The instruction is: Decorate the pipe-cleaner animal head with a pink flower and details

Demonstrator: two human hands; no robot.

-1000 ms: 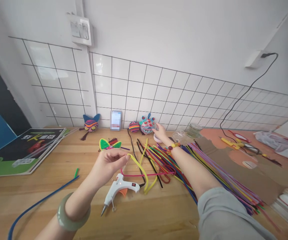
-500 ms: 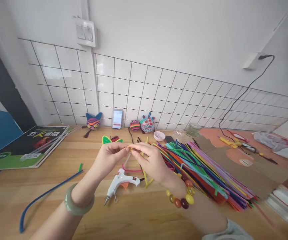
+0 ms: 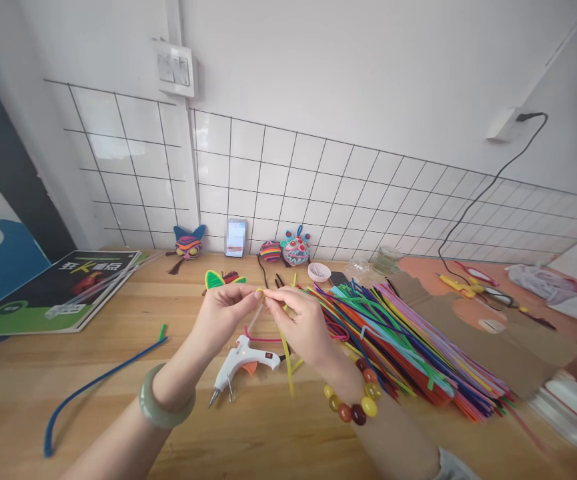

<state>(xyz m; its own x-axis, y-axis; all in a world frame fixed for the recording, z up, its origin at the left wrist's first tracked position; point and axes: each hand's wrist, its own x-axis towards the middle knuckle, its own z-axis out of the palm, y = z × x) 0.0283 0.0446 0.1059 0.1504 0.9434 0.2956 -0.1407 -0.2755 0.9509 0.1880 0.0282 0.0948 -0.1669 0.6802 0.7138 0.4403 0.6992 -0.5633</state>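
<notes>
Fingertips of my left hand (image 3: 225, 313) and my right hand (image 3: 298, 323) meet above the middle of the wooden table, both pinched. Between them is the end of a yellow pipe cleaner (image 3: 287, 363), whose length hangs below my right hand; the small part in the fingers is mostly hidden. Below the hands lies a white hot glue gun (image 3: 243, 360), its metal nozzle pointing to the lower left. Just behind my left hand sits a green and yellow pipe-cleaner piece (image 3: 213, 279), partly covered. A pink pipe cleaner (image 3: 265, 340) lies behind the glue gun.
A big bundle of coloured pipe cleaners (image 3: 408, 347) spreads on the right, beside brown paper (image 3: 528, 347). A blue pipe cleaner (image 3: 98, 383) and a magazine (image 3: 73, 287) lie left. Along the wall stand a phone (image 3: 235, 238), a pink bowl (image 3: 319, 271) and decorated balls (image 3: 295, 248).
The yellow pipe cleaner now hangs lower beneath my right hand. My right wrist has shifted slightly left, while both hands stay pinched together. The view has moved a little.
</notes>
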